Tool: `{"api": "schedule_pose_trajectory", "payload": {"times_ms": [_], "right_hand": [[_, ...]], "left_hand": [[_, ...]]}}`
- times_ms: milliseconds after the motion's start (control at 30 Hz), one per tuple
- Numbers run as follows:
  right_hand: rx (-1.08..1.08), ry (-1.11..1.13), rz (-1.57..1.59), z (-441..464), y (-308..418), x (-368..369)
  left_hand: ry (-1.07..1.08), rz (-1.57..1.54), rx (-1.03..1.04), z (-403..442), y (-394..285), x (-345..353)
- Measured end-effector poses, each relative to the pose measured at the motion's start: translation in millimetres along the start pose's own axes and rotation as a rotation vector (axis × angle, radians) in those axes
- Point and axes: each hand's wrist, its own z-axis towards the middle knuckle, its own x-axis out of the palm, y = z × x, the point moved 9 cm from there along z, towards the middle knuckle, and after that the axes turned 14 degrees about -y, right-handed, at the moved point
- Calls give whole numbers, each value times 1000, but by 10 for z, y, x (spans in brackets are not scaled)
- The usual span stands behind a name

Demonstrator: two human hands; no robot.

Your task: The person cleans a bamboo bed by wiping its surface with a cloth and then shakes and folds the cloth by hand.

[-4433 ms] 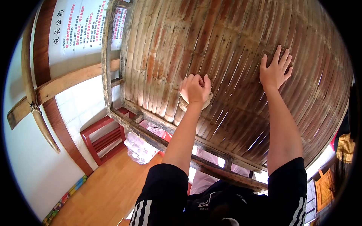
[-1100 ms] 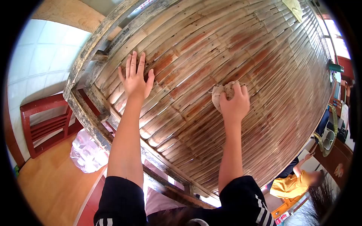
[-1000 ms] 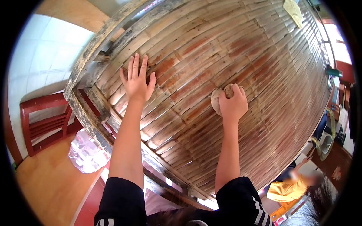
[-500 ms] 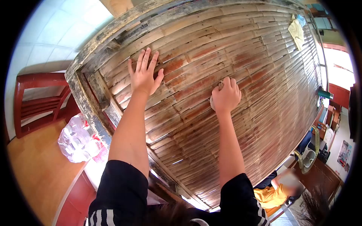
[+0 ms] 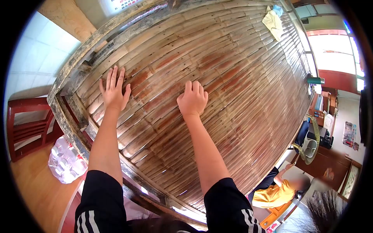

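Left hand [image 5: 113, 93] flat, spread, empty, near left corner of bamboo top [image 5: 241, 105], likely bracing; right hand [image 5: 193, 99] curled, can't tell around what

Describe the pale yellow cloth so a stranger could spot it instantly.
Find the large slatted bamboo surface. Look along it toward the upper right of the view. The cloth lies there, its pale yellow distinguishing it from the light-blue item beside it.

Right hand [image 5: 193, 100], centre: palm hidden from where I stand. Printed sheet [image 5: 118, 4], upper left: cut by the top edge. Person in yellow [image 5: 276, 195], lower right: head blurred. Poster [image 5: 349, 134], far right: details too small to tell.
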Motion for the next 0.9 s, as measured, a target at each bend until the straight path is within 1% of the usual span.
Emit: {"api": "schedule_pose_trajectory", "payload": {"times_ms": [67, 133, 200, 267, 633, 733, 800, 900], "right_hand": [[23, 28, 35, 6, -41, 8], [112, 48, 102, 8, -128, 21], [128, 42, 144, 27, -158, 22], [224, 74, 166, 16, -270, 64], [232, 39, 185, 25, -309, 63], [269, 43, 187, 4, -356, 84], [251, -8, 190, 24, -344, 47], [297, -14, 200, 23, -386, 28]], "left_hand": [[28, -4, -15, -16, 13, 2], [44, -6, -31, -21, 38, 13], [15, -38, -25, -15, 23, -20], [14, -43, -20, -29, 26, 2], [-18, -60, -20, -9, 31, 2], [-24, -40, 9, -18, 12, 0], [1, -17, 50, -35, -8, 43], [-7, -4, 48, -36, -2, 66]]}}
